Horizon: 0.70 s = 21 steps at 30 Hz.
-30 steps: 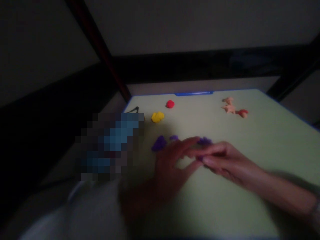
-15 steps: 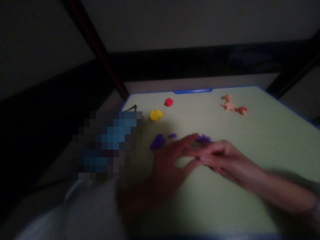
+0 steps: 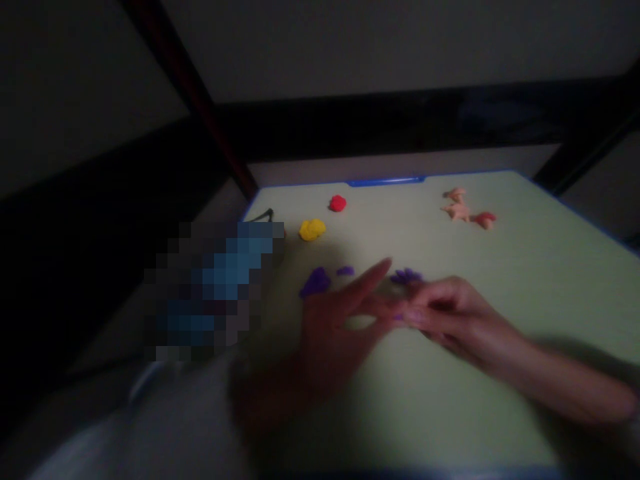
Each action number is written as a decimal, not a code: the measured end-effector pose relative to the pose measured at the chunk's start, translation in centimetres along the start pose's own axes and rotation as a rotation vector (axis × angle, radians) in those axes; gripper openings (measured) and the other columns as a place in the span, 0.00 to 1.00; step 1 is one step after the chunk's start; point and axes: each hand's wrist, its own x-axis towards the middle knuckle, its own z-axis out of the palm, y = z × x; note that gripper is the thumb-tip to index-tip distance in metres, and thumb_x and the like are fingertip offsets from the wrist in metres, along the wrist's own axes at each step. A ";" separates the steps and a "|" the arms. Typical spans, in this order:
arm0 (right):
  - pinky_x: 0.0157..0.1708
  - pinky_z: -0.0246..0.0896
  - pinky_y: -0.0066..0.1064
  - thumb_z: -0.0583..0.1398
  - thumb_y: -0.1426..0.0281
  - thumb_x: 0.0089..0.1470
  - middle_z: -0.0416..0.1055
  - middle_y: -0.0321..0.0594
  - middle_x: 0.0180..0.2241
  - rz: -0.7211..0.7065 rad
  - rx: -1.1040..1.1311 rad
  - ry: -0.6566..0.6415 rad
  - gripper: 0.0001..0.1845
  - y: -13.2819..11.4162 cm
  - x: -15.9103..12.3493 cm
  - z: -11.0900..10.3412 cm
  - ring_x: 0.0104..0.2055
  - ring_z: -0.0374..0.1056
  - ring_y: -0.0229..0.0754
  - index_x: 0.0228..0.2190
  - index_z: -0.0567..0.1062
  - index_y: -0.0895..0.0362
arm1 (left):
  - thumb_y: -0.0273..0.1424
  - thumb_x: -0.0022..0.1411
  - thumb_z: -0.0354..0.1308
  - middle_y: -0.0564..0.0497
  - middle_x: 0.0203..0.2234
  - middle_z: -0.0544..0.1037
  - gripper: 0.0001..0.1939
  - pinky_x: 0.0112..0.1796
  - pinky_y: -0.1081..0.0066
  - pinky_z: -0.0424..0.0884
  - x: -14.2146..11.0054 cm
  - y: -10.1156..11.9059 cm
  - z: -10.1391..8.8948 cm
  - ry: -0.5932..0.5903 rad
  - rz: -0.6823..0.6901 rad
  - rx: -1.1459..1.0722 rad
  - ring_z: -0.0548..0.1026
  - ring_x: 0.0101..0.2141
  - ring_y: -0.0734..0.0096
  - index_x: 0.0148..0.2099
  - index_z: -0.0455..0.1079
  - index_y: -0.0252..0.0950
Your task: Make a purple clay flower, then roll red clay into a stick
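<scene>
Over the pale table my left hand (image 3: 330,333) and my right hand (image 3: 455,313) meet fingertip to fingertip. Both pinch a tiny bit of purple modelling clay (image 3: 399,318), mostly hidden by the fingers. My left index finger is lifted and stretched out above the pinch. Just beyond the fingertips lie several small purple clay pieces (image 3: 406,276) side by side. A larger purple clay lump (image 3: 316,283) sits beyond my left hand, with a small purple scrap (image 3: 345,271) to its right.
Farther back are a yellow clay lump (image 3: 312,230) and a red clay ball (image 3: 338,203). Peach-coloured clay shapes (image 3: 457,211), one part red, lie at the back right. A blurred-out blue patch (image 3: 235,267) covers the left side. The table (image 3: 525,280) has a blue edge.
My left index finger has risen away from the pinch. The fingertips of both hands shift slightly around the purple bit. The objects on the table stay put; the view moves a little.
</scene>
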 end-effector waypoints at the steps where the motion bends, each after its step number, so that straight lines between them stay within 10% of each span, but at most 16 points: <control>1: 0.15 0.36 0.24 0.68 0.64 0.41 0.56 0.27 0.12 -0.005 -0.006 0.009 0.11 0.0 0.0 0.0 0.15 0.46 0.26 0.18 0.76 0.58 | 0.28 0.49 0.66 0.55 0.28 0.82 0.29 0.35 0.66 0.78 0.0 0.0 -0.1 -0.003 0.017 0.019 0.80 0.28 0.66 0.54 0.67 0.47; 21: 0.12 0.39 0.18 0.69 0.67 0.38 0.59 0.28 0.12 0.106 0.165 -0.021 0.10 -0.9 0.3 -0.1 0.15 0.49 0.24 0.16 0.77 0.59 | 0.27 0.49 0.66 0.58 0.32 0.82 0.31 0.31 0.67 0.77 -0.1 -0.3 0.4 0.082 -0.044 -0.062 0.79 0.30 0.68 0.54 0.64 0.53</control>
